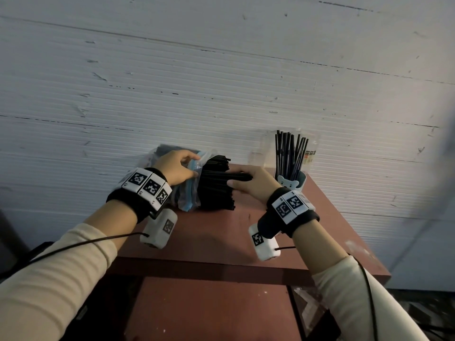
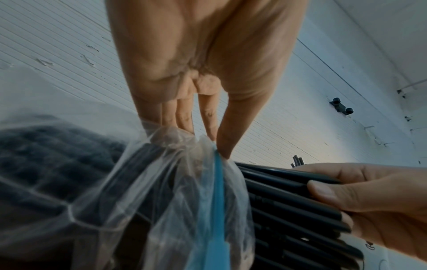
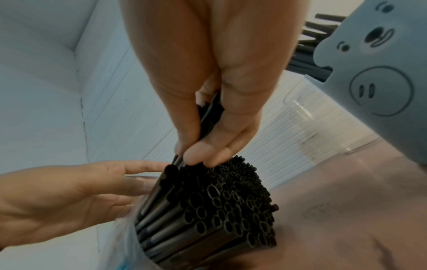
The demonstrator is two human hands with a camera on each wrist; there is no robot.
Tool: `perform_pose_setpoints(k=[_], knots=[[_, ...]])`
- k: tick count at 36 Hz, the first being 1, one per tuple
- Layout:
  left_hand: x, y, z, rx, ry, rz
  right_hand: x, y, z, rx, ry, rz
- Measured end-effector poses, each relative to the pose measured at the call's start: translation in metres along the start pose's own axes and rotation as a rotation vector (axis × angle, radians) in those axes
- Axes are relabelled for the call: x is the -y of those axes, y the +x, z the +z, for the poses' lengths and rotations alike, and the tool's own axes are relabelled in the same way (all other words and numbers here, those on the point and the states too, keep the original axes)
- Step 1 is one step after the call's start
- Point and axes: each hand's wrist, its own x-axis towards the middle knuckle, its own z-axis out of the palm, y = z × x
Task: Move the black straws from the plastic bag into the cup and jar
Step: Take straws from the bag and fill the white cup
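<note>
A clear plastic bag [image 1: 187, 193] with a blue zip strip [image 2: 218, 191] lies on the reddish table [image 1: 209, 232] against the wall. A thick bundle of black straws [image 1: 214, 185] sticks out of its mouth toward the right; their open ends [image 3: 231, 204] show in the right wrist view. My left hand [image 1: 179, 168] pinches the bag's rim [image 2: 208, 144] between thumb and fingers. My right hand [image 1: 251, 183] grips a few straws [image 3: 208, 117] at the top of the bundle. A blue bear cup [image 1: 293, 183] at the right holds several upright straws [image 1: 290, 153]. A clear jar [image 1: 261, 153] stands behind.
The white ribbed wall [image 1: 221, 82] rises directly behind the bag and cup. The table's front edge [image 1: 221, 267] is near my forearms, with a lower reddish surface [image 1: 209, 308] below it. Cables run from both wrist cameras.
</note>
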Motion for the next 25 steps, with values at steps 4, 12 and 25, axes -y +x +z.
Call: perform_pose_setpoints(k=[4, 12, 25], knots=[[-0.001, 0.000, 0.002, 0.001, 0.014, -0.004, 0.001, -0.001, 0.002, -0.001, 0.057, -0.022], [-0.008, -0.003, 0.003, -0.011, 0.053, -0.007, 0.001, 0.000, 0.009, -0.026, 0.143, -0.052], [-0.077, -0.012, 0.029, 0.223, 0.312, 0.329, 0.004, -0.029, -0.026, -0.078, 0.030, -0.083]])
